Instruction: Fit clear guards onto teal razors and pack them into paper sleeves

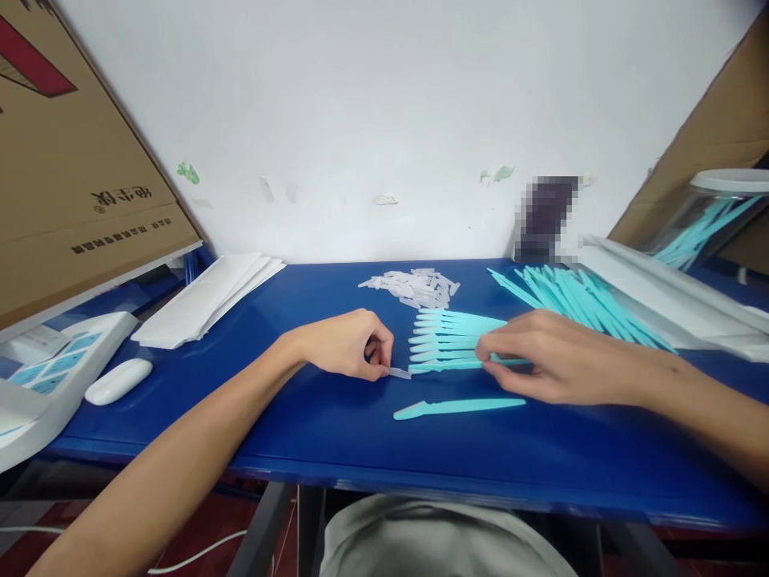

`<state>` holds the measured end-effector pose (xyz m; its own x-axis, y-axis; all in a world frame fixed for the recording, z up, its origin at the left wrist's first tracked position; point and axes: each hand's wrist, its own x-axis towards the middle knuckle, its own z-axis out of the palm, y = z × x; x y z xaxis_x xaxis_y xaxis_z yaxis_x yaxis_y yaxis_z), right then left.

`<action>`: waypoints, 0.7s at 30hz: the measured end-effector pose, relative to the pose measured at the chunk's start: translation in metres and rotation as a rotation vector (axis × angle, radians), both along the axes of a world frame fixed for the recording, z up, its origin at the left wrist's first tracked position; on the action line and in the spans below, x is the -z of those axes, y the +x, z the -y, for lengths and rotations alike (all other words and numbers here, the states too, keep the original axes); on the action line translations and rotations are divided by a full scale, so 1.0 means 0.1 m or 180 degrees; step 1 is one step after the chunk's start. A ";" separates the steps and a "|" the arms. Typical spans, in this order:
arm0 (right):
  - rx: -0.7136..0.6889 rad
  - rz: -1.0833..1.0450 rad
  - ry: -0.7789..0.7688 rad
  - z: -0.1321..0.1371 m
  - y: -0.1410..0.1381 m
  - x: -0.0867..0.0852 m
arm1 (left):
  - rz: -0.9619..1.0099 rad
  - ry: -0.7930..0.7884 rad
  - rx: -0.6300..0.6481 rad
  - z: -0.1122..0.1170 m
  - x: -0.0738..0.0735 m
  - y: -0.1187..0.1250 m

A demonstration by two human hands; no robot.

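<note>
My left hand (354,344) pinches a small clear plastic cap (400,373) between thumb and fingertips. The cap's far end meets the tip of a turquoise eyebrow razor (444,365); whether it has slipped over the blade I cannot tell. My right hand (541,353) is closed on that razor's handle with thumb and fingers. Just behind it, several razors (453,323) lie side by side with their tips to the left. One single razor (460,408) rests apart, nearer the table's front edge. A pile of loose clear caps (414,287) lies beyond my hands.
A heap of turquoise razors (592,304) lies at the right, beside white packaging (673,296) and a clear tub with a white lid (730,181). Leftward are white paper sheets (207,300), a white mouse-shaped object (118,381) and a cardboard box (90,176). The blue table (336,433) meets a white wall.
</note>
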<state>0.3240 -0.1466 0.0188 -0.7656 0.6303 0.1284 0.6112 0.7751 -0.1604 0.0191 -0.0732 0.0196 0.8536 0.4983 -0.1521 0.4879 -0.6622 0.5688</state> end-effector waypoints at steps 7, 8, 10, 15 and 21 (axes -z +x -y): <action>-0.0092 -0.0064 0.0041 -0.01 0.00 0.06 | 0.0050 0.0025 -0.0008 0.01 0.00 0.00; -0.0103 -0.0081 0.0051 -0.01 0.00 0.07 | 0.0047 0.0024 -0.0009 0.01 0.00 0.00; -0.0114 -0.0100 0.0064 0.00 0.00 0.06 | 0.0041 0.0027 -0.0021 0.00 0.00 0.00; -0.0107 -0.0120 0.0059 0.01 0.00 0.05 | 0.0020 0.0049 -0.0008 -0.01 0.01 -0.01; -0.0176 -0.0230 0.0074 0.01 -0.06 0.11 | 0.0091 0.0091 0.0021 0.02 0.03 0.03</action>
<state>0.3176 -0.1473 0.0079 -0.7874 0.5836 0.1987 0.5548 0.8113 -0.1842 0.0225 -0.0749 0.0165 0.8606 0.4965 -0.1132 0.4673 -0.6815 0.5631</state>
